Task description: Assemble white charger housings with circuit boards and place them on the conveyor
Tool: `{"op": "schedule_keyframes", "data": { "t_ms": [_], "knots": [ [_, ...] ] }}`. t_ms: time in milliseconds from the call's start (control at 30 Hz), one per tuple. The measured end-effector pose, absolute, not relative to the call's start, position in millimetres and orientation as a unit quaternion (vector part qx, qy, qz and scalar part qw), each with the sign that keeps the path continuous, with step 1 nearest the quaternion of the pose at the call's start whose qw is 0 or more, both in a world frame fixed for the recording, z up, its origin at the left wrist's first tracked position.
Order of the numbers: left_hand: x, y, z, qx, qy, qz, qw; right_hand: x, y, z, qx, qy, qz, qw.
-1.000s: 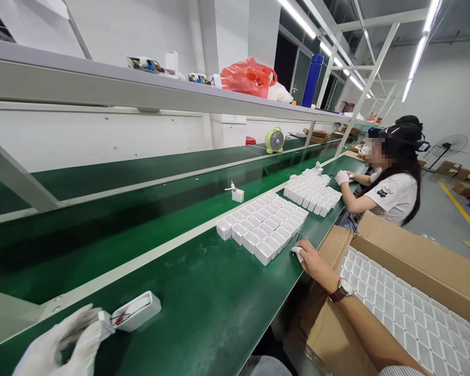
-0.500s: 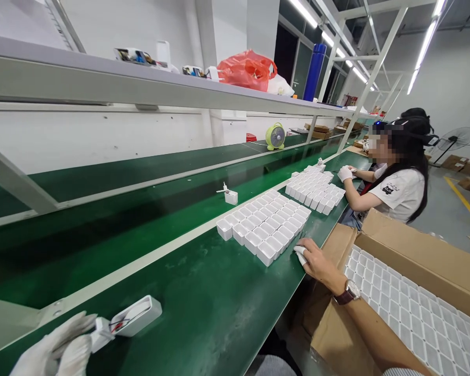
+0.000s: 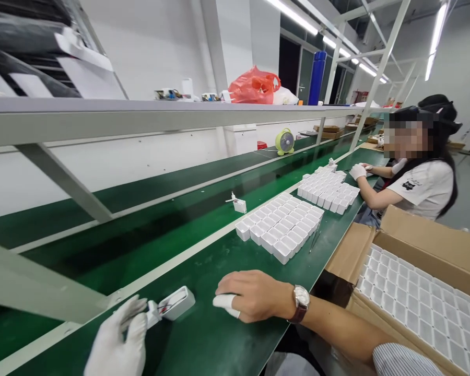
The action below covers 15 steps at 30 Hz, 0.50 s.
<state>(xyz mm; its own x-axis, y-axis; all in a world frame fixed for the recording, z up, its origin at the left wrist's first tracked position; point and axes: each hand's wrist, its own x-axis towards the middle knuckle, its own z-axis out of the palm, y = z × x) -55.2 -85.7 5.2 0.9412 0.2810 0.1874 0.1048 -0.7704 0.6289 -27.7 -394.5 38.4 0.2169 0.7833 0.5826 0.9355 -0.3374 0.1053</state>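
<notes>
Green belt (image 3: 219,334): two hands (one gloved (image 3: 115,342)), one casing (image 3: 176,303)

Glossy white plastic casing (image 3: 177,303) (smooth); matt green belt (image 3: 219,334).

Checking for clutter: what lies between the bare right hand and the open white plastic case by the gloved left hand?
Head view: only bare green belt separates right hand from the open white plastic case.

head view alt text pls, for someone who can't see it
At a green conveyor belt, a gloved left hand grips a small part at an open white case, while the bare right hand, wearing a wristwatch, rests beside it. Rows of white cases lie beyond, and a co-worker sits farther along.
</notes>
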Motion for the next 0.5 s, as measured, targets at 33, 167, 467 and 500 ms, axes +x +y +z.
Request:
{"op": "schedule_keyframes", "data": {
  "t_ms": [33,167,467,500],
  "knots": [
    [-57,-89,8,0.928,0.111,0.133,0.33,-24,-382,40,-0.759,-0.575,-0.279,0.125],
    [-61,-97,9,0.908,0.128,0.161,0.364,-15,-348,43,-0.732,-0.603,-0.293,0.118],
    [-64,-89,10,0.921,0.149,0.117,0.342,-42,-421,11,-0.829,-0.467,-0.258,0.165],
    [-63,-88,10,0.921,0.157,0.106,0.342,-47,-438,7,-0.844,-0.439,-0.253,0.174]
  ]
}}
